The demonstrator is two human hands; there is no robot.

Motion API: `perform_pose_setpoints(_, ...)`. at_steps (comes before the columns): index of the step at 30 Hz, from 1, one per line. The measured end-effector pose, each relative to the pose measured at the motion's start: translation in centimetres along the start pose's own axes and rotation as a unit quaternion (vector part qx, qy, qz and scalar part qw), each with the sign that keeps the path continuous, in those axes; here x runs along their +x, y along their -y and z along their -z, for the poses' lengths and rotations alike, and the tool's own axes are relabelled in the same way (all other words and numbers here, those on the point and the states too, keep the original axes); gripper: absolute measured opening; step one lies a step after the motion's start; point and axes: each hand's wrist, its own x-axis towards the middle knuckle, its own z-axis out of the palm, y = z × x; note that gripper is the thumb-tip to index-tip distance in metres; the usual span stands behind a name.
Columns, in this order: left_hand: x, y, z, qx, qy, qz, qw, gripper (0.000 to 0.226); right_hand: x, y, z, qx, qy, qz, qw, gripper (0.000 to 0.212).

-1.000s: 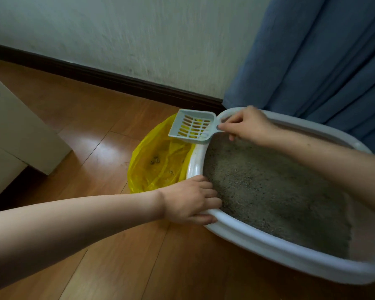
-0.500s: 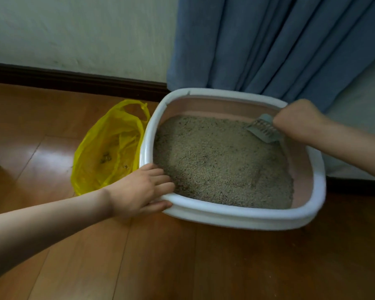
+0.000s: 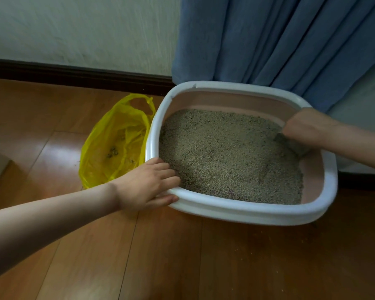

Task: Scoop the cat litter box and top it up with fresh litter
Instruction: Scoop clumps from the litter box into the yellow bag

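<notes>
litter box [image 3: 243,213] on floor, centre-right, litter [image 3: 225,156] inside | scoop [image 3: 290,146] dug in at right wall, right hand [image 3: 303,126] on it, grip hidden, cannot tell | left hand [image 3: 147,185] grips near-left rim | yellow bag [image 3: 115,144] just left | risk: fast lift flings granules past rim

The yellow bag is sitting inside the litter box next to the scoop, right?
Not quite. The head view shows the yellow plastic bag on the wooden floor, outside the litter box, against its left rim. The scoop is inside the box, dug into the litter under the right hand.
</notes>
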Motion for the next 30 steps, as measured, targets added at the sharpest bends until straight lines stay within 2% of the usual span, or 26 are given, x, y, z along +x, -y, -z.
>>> perform_pose_setpoints(3,0.0,0.0,0.0,0.003,0.000,0.000,1.000,0.028,-0.4,-1.0,-0.9,0.045,-0.007,-0.002,0.999,0.015)
perform_pose_setpoints(7,0.1,0.0,0.0,0.003,0.005,0.002,1.000,0.028,-1.3,-1.3,-3.6,0.144,-0.028,-0.016,0.989,0.031)
perform_pose_setpoints(13,0.1,0.0,0.0,0.007,0.001,0.001,1.000,0.030,-2.7,2.1,-3.9,0.374,-0.021,0.025,0.927,0.031)
perform_pose_setpoints(19,0.1,0.0,-0.1,0.008,0.000,0.002,1.000,0.029,-0.8,4.6,-3.3,0.458,-0.053,0.017,0.887,0.034)
perform_pose_setpoints(22,0.1,0.0,-0.1,0.009,0.000,0.002,1.000,0.027,-0.1,5.8,-1.9,0.551,-0.039,0.013,0.833,0.027)
perform_pose_setpoints(27,0.1,-0.1,-0.1,0.007,-0.001,0.004,1.000,0.026,0.8,10.7,1.3,0.724,-0.039,-0.015,0.689,0.024)
perform_pose_setpoints(30,0.0,-0.1,-0.2,0.008,-0.007,0.003,1.000,0.027,2.0,12.6,3.5,0.742,-0.052,-0.038,0.668,0.030)
